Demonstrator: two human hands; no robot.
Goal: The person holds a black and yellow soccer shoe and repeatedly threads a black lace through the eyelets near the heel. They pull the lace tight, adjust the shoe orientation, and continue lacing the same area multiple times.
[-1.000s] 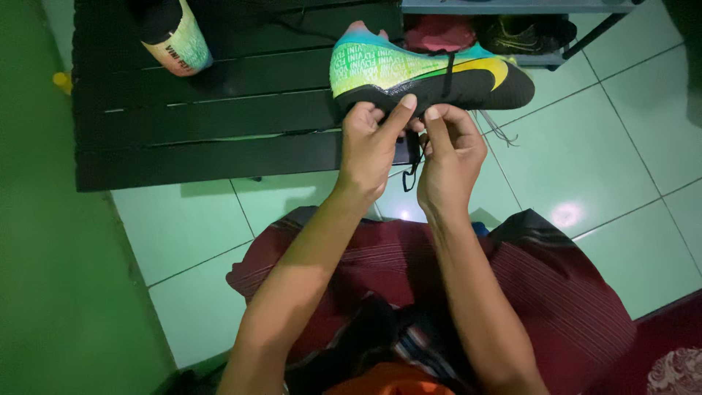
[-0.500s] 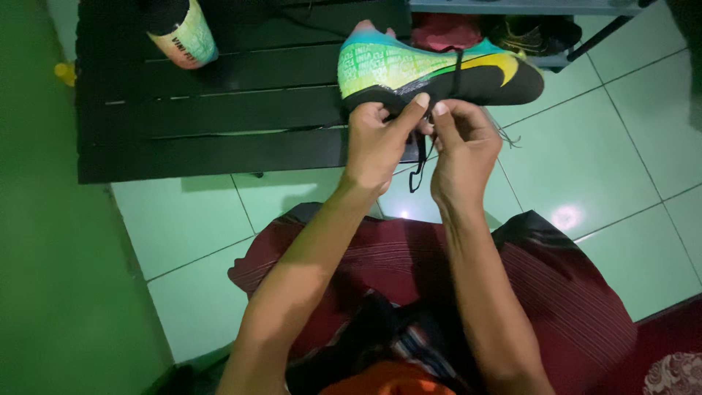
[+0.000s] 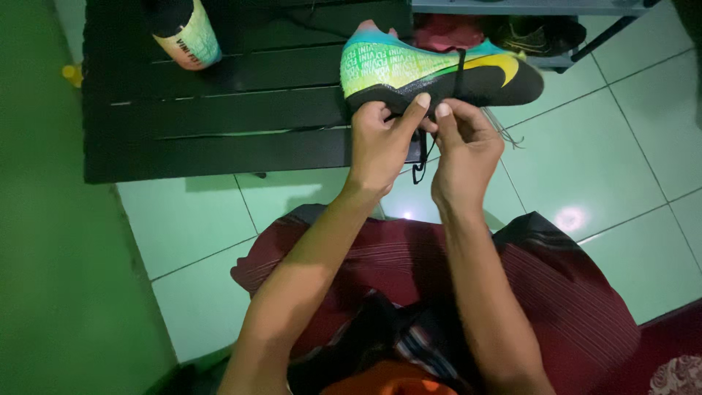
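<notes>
A green, teal and black football boot [image 3: 409, 69] lies on its side at the right end of a low black slatted table [image 3: 219, 124]. My left hand [image 3: 380, 143] and my right hand [image 3: 464, 143] meet just below the boot. Both pinch a thin black shoelace [image 3: 418, 164] that runs up across the boot and hangs in a short loop between my hands. My forearms reach out over my lap, which is covered by dark red striped cloth [image 3: 439, 256].
A second boot [image 3: 183, 29] stands at the table's far left. Behind the table's right end a shoe rack [image 3: 541, 29] holds a red shoe and a dark shoe. The floor is pale green tile [image 3: 599, 146]; a green wall [image 3: 51, 256] runs along the left.
My hands and the boot have shifted slightly up in view. My fingers have drawn closer together on the lace; the hanging loop is a little shorter.
</notes>
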